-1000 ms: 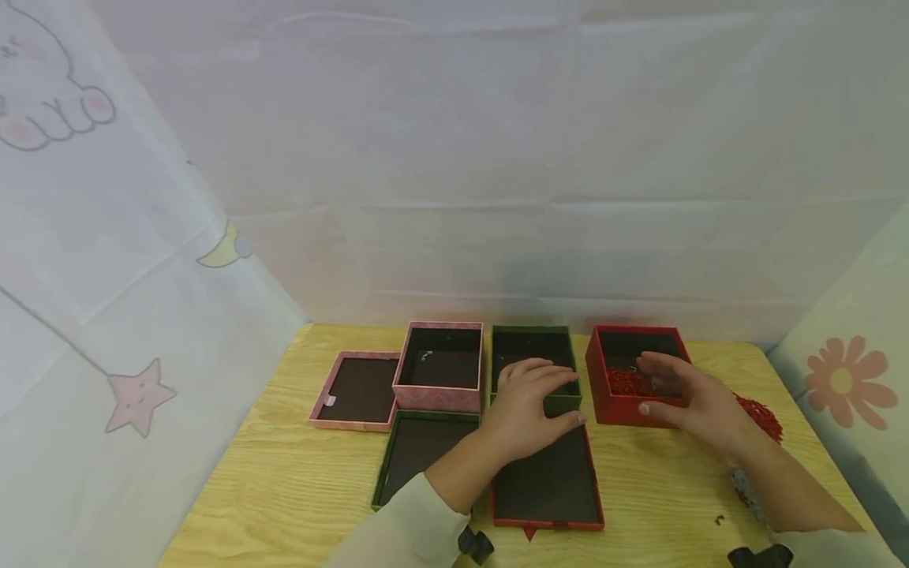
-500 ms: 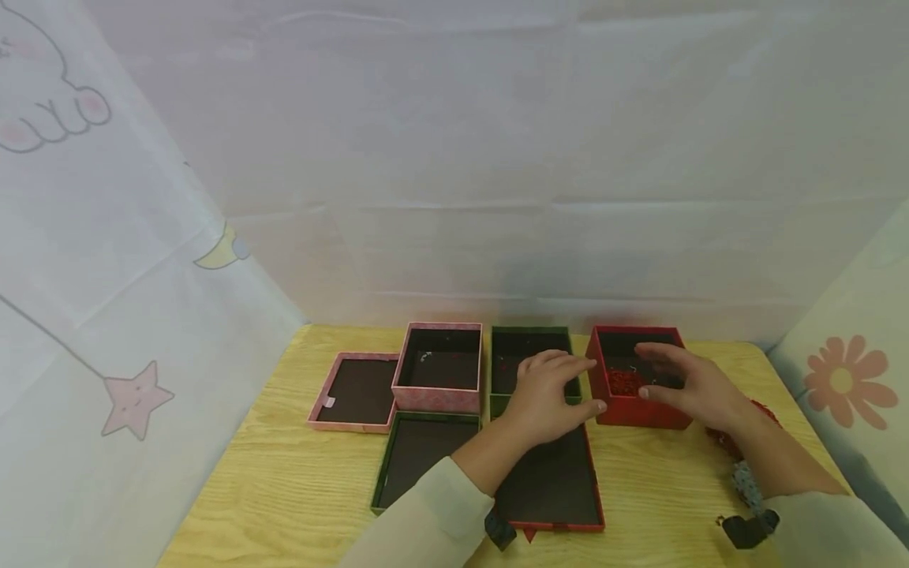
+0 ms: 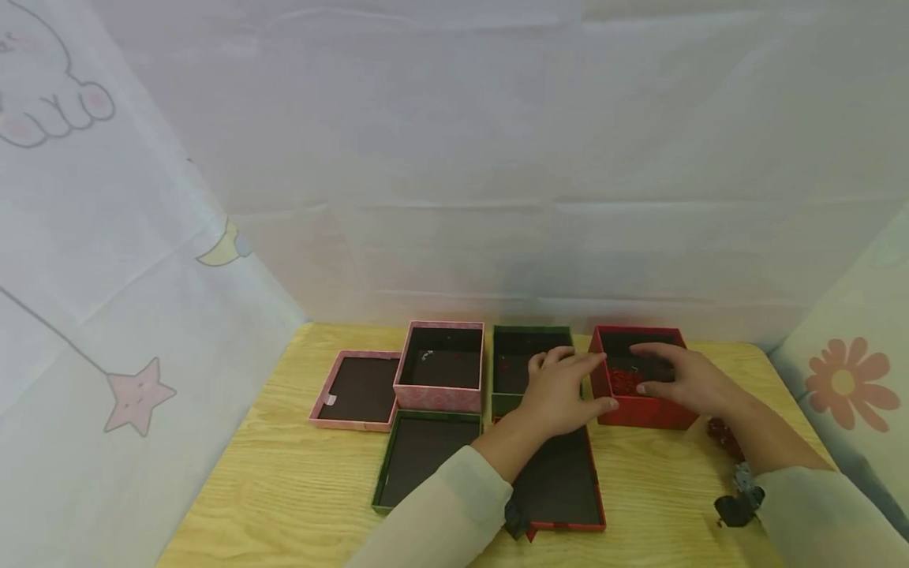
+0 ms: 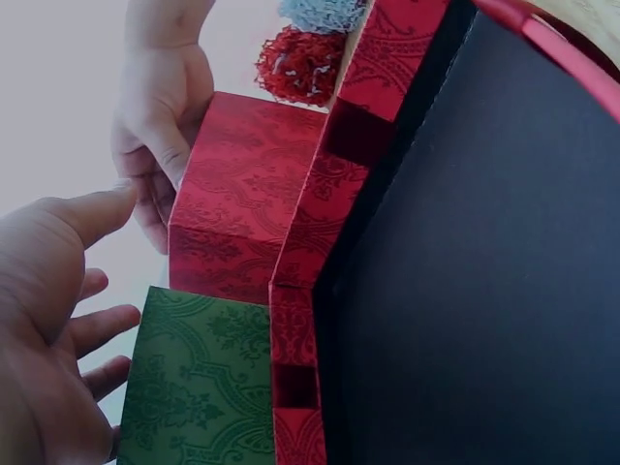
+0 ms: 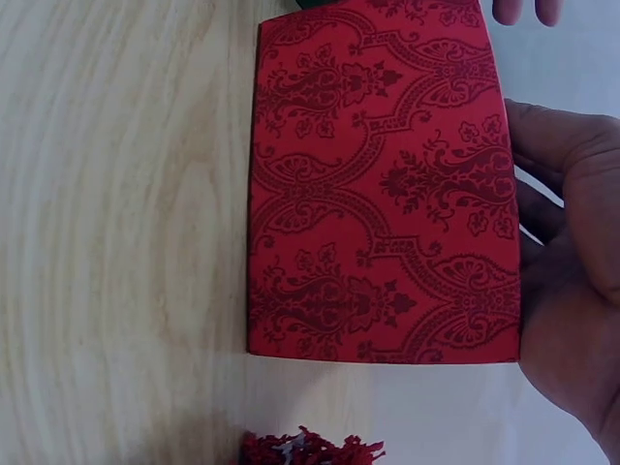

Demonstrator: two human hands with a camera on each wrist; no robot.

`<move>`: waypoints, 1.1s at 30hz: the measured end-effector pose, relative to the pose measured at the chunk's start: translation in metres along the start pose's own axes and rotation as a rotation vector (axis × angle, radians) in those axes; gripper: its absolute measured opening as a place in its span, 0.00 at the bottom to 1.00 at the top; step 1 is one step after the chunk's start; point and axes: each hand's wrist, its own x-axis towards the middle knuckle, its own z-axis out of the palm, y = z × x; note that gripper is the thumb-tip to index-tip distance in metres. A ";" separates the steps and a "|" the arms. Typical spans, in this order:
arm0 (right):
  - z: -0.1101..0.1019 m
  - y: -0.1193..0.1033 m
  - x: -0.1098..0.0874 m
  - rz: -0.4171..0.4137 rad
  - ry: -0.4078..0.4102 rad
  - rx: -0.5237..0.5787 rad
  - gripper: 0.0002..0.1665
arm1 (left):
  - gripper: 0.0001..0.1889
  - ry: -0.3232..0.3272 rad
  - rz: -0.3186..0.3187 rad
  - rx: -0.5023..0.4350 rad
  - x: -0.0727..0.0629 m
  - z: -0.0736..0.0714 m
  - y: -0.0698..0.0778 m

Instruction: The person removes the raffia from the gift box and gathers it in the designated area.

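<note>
My right hand (image 3: 692,384) is over the opening of the red patterned box (image 3: 642,412), its thumb and fingers spread above the near rim. Inside that box lies red shredded paper (image 3: 625,382). In the right wrist view the box's red wall (image 5: 378,194) partly hides the fingers. My left hand (image 3: 561,398) hovers between the green box (image 3: 506,405) and the red one, fingers loosely spread and nothing in them. The left wrist view has this hand (image 4: 48,320) beside the green wall (image 4: 199,373), its thumb pointing at the right hand (image 4: 160,111).
A pink box (image 3: 436,399) stands left of the green one. The pink lid (image 3: 358,390), green lid (image 3: 426,457) and red lid (image 3: 561,485) lie upturned on the wooden table (image 3: 284,473). A red shred clump (image 4: 300,66) and a grey-blue one (image 4: 325,12) lie right of the red box.
My left hand has moved right, from over the green box toward the red box. The right hand has shifted slightly left over the red box. The boxes and lids stay put.
</note>
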 end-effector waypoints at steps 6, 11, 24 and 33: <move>-0.001 0.000 0.011 0.015 -0.043 -0.065 0.41 | 0.42 -0.026 -0.025 0.021 0.006 0.004 0.001; 0.000 -0.002 0.019 0.021 -0.125 -0.080 0.42 | 0.43 -0.048 -0.042 0.069 0.013 0.008 0.002; 0.001 -0.002 0.032 0.105 -0.283 -0.033 0.45 | 0.37 -0.127 -0.058 0.262 0.026 0.013 0.011; 0.003 0.003 0.042 0.216 -0.368 -0.041 0.54 | 0.33 -0.117 -0.063 0.323 0.030 0.016 0.012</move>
